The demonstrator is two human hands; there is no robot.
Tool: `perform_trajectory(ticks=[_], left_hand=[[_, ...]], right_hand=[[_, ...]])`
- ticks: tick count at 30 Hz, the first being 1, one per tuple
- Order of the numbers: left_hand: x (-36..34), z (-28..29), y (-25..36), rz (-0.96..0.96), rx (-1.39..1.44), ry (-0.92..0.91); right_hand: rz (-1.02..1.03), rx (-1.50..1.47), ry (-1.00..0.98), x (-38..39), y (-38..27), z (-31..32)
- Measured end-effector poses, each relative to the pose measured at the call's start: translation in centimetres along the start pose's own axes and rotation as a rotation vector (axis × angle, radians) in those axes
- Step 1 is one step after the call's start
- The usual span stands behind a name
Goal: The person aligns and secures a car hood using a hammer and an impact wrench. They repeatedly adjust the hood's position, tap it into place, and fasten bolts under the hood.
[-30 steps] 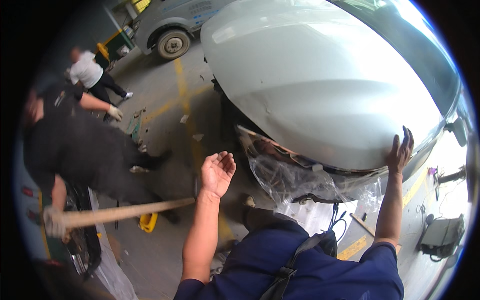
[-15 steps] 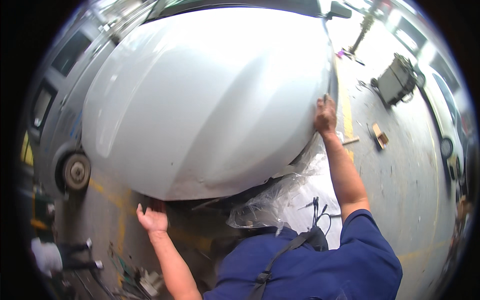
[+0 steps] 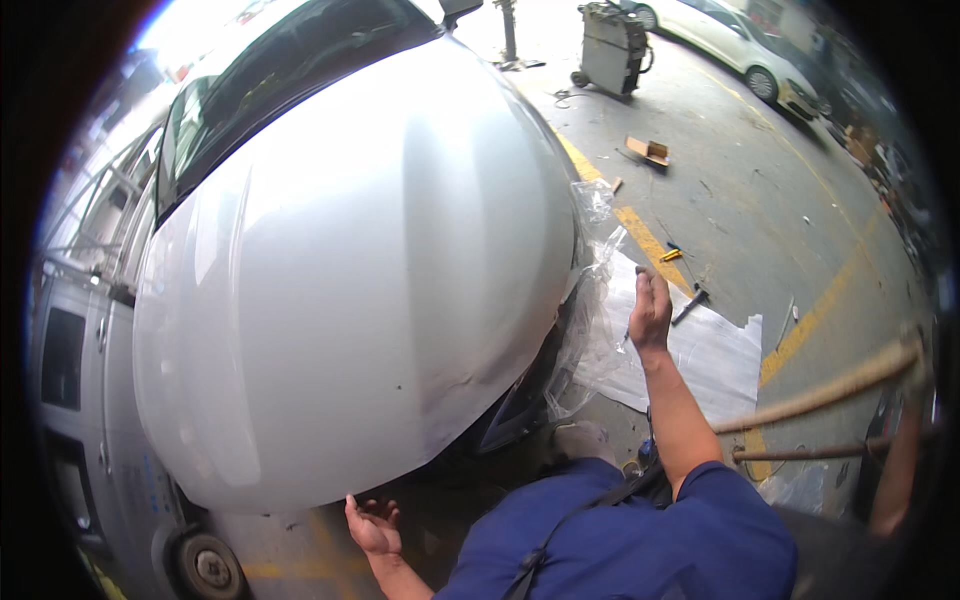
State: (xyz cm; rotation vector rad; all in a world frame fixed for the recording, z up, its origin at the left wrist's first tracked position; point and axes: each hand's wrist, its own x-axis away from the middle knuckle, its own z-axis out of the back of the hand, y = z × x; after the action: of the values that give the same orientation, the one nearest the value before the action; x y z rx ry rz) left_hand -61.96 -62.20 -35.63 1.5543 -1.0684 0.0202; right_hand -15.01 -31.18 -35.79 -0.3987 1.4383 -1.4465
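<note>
**As both your hands hang loose, the silver hood fills the space before you**

In the head view, the silver hood (image 3: 340, 270) lies ahead of you and to your left, on the front of the car, with a dark gap under its front edge. Your left hand (image 3: 375, 527) is half open at that edge, fingers loosely curled around nothing; whether a fingertip touches the metal, you cannot tell from here. Your right hand (image 3: 650, 318) is raised well clear of the hood's side, fingers nearly straight and close together, with nothing in it.

Expect the panel to be broad, stiff and fairly heavy, with a smooth face that gives your palms little grip. It looks creased near the front, so its paint and rim may mark or bend further. Take it from beneath, at the front edge and the side edge, hands wide apart; the clear plastic film (image 3: 572, 385) beside it is limp and slippery, no place to hold.

As for containers, an open cardboard box (image 3: 648, 151) sits on the floor (image 3: 800, 210) beyond; you cannot make out its contents. The grey wheeled cabinet (image 3: 611, 50) shows nothing of its inside.
</note>
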Motion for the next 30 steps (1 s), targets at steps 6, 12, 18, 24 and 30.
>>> perform_trajectory(ticks=[6,12,18,24,30], left_hand=[[-4.6,7.3,3.3,-0.237,-0.161,-0.123],[-4.8,5.7,4.3,-0.375,-0.118,-0.171],[-7.2,7.1,3.5,-0.461,-0.080,-0.198],[-8.8,8.8,3.2,-0.435,-0.069,-0.254],[-10.2,9.5,4.1,-0.296,-0.057,-0.459]], right_hand=[[-0.004,-0.093,0.056,7.0,-3.5,0.8],[-0.039,-0.109,0.038,9.8,-3.8,1.4],[-0.144,-0.186,0.005,11.2,-1.7,3.1],[-0.188,-0.252,0.061,15.4,-4.4,4.7],[-0.245,-0.249,0.162,20.1,-7.4,4.7]])
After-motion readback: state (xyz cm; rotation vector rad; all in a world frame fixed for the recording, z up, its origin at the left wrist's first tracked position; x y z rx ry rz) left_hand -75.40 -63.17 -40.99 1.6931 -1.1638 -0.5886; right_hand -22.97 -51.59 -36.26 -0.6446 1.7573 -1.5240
